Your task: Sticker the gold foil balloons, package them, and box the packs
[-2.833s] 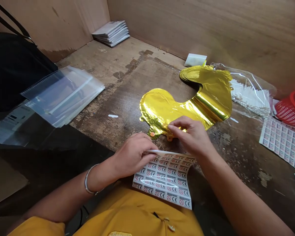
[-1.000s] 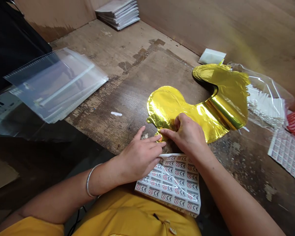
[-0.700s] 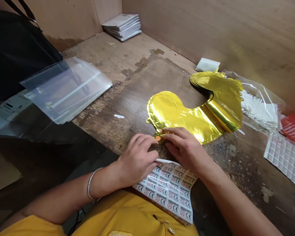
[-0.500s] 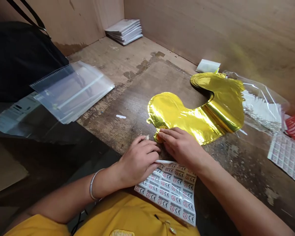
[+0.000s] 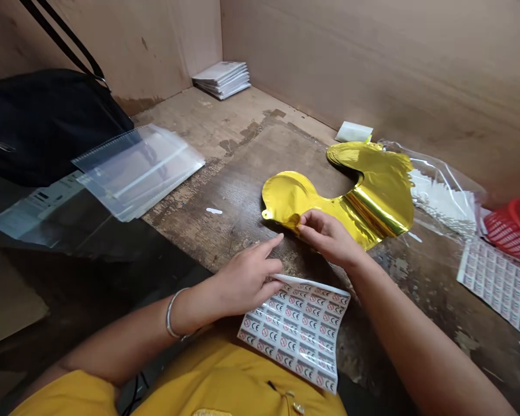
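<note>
A flat gold foil balloon (image 5: 292, 193), with several more layered beneath its far end, lies across the table in a curved shape. My right hand (image 5: 329, 234) pinches the balloon's near edge between thumb and fingertips, lifting it slightly. My left hand (image 5: 251, 277) is closer to my body, its index finger stretched toward the balloon without touching it. Between its thumb and curled fingers is the top left corner of a sheet of CE warning stickers (image 5: 297, 329), which slopes down over my lap.
Clear plastic sleeves (image 5: 143, 167) and a black bag (image 5: 52, 121) lie at the left. White packets (image 5: 223, 80) are stacked in the back corner. To the right are a clear bag of white pieces (image 5: 446, 196), a red basket (image 5: 513, 228) and another sticker sheet (image 5: 498, 283).
My right hand has gone from fingers lying flat on the balloon's near end to pinching its edge. My left index finger has straightened, and the view has tilted up slightly.
</note>
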